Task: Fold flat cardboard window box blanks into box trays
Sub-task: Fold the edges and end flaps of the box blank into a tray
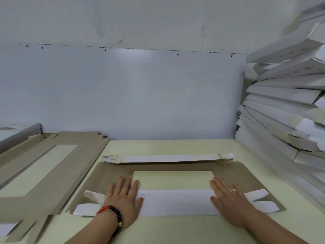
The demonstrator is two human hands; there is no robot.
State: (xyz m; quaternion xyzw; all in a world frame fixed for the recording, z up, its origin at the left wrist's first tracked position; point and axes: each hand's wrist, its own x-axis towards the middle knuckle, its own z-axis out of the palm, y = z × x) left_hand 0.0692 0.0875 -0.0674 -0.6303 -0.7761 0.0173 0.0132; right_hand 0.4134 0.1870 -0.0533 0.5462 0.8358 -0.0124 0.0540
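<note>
A cardboard window box blank (112, 171) lies brown side up on the pale table, its rectangular window in the middle. Its near long flap (175, 202) is folded inward, white side up, over the window's near edge. My left hand (123, 199) presses flat on the left end of that flap, fingers straight. Flat on the flap's right end rests my right hand (230, 201). The far long flap (168, 158) is also folded over and shows white. Small white corner tabs (88, 207) stick out at both near corners.
A stack of flat brown blanks (44, 164) lies at the left, reaching the table's front edge. Folded white box trays (281, 106) are piled high along the right side. A grey wall panel (123, 94) closes the back of the table (175, 229).
</note>
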